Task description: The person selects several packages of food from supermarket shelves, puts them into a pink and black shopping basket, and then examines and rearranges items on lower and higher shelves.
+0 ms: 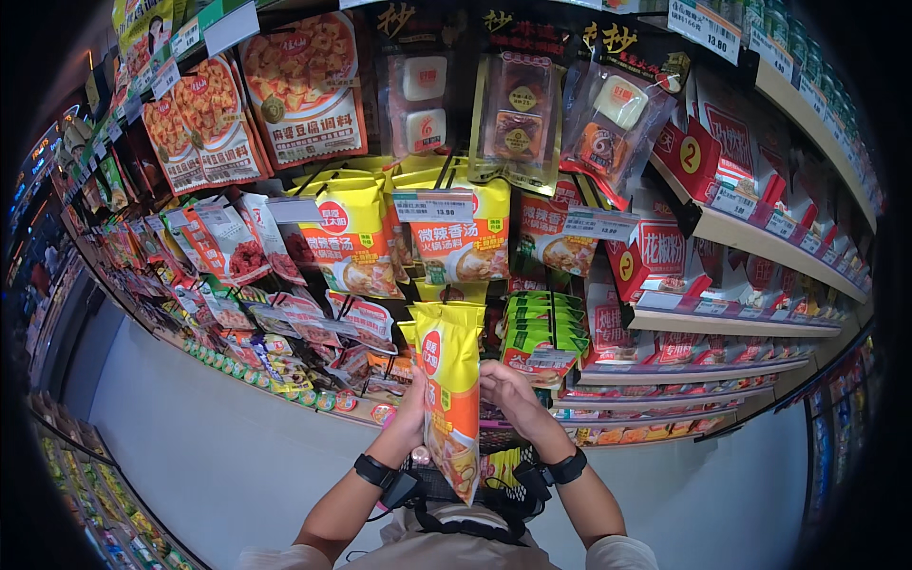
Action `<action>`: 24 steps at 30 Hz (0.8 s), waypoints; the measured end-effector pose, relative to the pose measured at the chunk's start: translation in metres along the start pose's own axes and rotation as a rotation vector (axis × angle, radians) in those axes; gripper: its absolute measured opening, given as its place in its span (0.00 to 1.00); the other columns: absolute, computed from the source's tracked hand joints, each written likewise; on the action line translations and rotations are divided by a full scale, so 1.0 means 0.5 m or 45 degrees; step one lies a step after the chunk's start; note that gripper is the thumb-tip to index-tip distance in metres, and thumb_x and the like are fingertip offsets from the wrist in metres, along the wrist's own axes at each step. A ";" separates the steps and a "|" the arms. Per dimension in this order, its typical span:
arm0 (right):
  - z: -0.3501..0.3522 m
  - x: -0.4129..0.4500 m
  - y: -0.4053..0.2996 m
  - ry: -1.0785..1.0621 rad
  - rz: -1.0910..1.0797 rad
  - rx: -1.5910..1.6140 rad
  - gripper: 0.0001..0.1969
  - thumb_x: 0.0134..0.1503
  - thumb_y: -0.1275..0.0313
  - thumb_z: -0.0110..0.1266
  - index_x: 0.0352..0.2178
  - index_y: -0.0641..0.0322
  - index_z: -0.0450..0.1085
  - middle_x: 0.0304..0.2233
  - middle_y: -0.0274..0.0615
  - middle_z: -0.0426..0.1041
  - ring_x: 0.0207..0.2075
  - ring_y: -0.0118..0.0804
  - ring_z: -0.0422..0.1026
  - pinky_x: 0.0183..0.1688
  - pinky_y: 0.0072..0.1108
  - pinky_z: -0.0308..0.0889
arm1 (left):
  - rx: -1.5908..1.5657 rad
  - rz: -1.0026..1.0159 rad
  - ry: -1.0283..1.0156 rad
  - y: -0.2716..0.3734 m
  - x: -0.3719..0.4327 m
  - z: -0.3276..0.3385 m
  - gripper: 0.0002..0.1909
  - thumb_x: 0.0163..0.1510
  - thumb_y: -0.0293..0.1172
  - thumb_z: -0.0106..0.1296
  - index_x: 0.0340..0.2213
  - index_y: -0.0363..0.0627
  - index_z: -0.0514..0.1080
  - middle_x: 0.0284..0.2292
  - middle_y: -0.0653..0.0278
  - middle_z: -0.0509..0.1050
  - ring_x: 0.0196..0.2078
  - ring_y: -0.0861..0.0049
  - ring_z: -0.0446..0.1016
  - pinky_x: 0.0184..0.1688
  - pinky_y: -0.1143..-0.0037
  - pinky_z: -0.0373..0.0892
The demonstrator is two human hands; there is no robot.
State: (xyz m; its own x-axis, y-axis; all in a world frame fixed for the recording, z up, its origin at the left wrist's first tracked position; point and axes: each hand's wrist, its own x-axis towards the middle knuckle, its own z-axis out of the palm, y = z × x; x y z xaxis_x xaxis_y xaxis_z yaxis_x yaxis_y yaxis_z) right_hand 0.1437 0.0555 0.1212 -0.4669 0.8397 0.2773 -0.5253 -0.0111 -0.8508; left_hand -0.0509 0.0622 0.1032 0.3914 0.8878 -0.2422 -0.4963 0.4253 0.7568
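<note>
A yellow and orange packet of hot-pot soup seasoning [452, 399] stands upright in front of my body, its front turned partly to the right. My left hand [407, 417] grips it along its left side, the fingers hidden behind it. A second yellow edge shows behind its upper left. My right hand [519, 402] is at the packet's right edge with bent fingers; whether it grips the packet is unclear. Just beyond hang matching yellow seasoning packets [459, 235] on display hooks. Below my hands is a black mesh basket [436, 483] with yellow packets [500, 467] in it.
Green packets [545, 324] hang right of my hands. Shelves of boxed seasonings [662, 249] project at the right, with price tags along their edges. Tofu-seasoning pouches [303, 85] hang at the upper left. Grey floor [214, 420] lies below, and another stocked shelf [92, 491] stands at the lower left.
</note>
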 end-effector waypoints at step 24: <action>-0.131 -0.173 -0.006 1.057 0.078 0.093 0.10 0.56 0.69 0.56 0.34 0.67 0.70 0.31 0.37 0.76 0.28 0.21 0.74 0.30 0.15 0.69 | -0.434 -0.579 -0.083 -0.271 -0.009 -0.020 0.36 0.58 0.59 0.36 0.56 0.41 0.59 0.53 0.55 0.66 0.54 0.64 0.67 0.55 0.67 0.64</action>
State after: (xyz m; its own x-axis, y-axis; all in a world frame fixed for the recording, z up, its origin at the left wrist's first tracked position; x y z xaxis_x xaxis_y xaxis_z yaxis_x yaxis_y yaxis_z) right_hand 0.2324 0.0182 0.0708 0.1643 0.9634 -0.2120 -0.5744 -0.0813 -0.8145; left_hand 0.0071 0.0022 -0.0042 0.6658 0.5938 -0.4518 -0.4841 0.8045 0.3440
